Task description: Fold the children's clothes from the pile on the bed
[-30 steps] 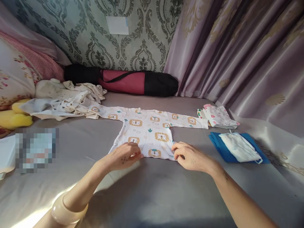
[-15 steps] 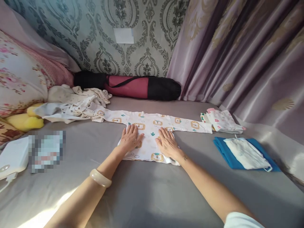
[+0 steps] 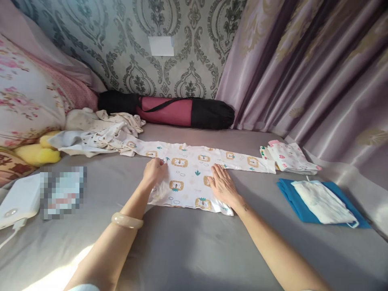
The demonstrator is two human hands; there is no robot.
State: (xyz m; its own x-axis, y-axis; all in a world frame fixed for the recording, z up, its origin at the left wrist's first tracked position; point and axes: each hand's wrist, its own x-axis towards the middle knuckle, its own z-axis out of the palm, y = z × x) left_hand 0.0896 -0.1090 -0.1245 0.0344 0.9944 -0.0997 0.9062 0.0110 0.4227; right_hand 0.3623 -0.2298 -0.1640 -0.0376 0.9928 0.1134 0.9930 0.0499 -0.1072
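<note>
A small white long-sleeved baby shirt with a lion-face and leaf print lies spread flat on the grey bed sheet, both sleeves stretched out sideways. At its left side, just below the sleeve, my left hand is closed with fingers curled on the fabric's edge; the fingertips are partly hidden. My right hand rests flat and open on the shirt's right side, under the right sleeve. The left sleeve's end meets a heap of rumpled baby clothes.
On the right lie folded clothes and a blue cloth with a white face mask on top. A black and maroon long bag lies along the wall. On the left are a yellow plush toy and a white power bank.
My left hand has gone from lying flat on the shirt to closed at its left edge, shifting left. My right hand stays flat on the shirt. The view has shifted slightly.
</note>
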